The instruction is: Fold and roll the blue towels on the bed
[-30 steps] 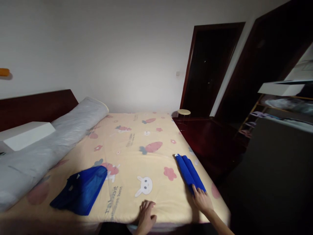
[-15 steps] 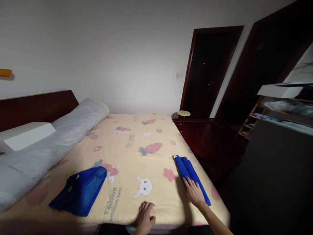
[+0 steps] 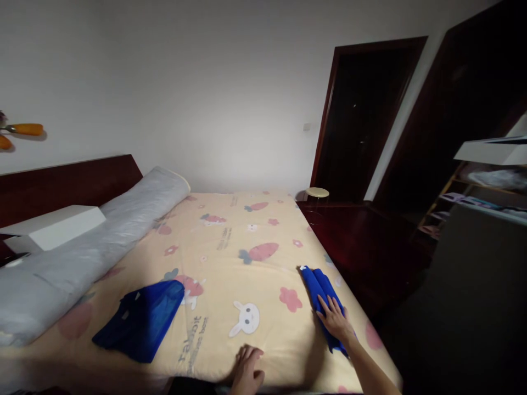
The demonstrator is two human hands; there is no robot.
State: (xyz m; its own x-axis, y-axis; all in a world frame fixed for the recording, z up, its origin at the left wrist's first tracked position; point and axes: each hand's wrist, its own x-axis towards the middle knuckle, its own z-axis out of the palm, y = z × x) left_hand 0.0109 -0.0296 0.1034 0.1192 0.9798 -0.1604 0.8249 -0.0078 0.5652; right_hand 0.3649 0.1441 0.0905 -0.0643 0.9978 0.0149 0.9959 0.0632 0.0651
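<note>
Rolled blue cloth [image 3: 313, 283] near the bed's [image 3: 272, 285] right edge, probably light, soft, best gripped around both ends, under the right hand's [image 3: 336, 322] spread fingers (left hand [image 3: 248, 368] loosely curled, holding nothing).

The readable text is printed on the bed sheet [image 3: 263, 280]. Near its front edge, between the spread blue cloth [image 3: 144, 326] and the rabbit face [image 3: 248, 318], the word "rabbit" [image 3: 189, 338] runs up and away in large dark letters. A smaller line [image 3: 199, 345] runs alongside on its right; its last word looks like "best", and the rest is too blurred to read. Farther back, similar lettering [image 3: 224, 238] is too faint to make out. The white tag [image 3: 303, 268] on the rolled blue cloth [image 3: 316, 285] is illegible.
</note>
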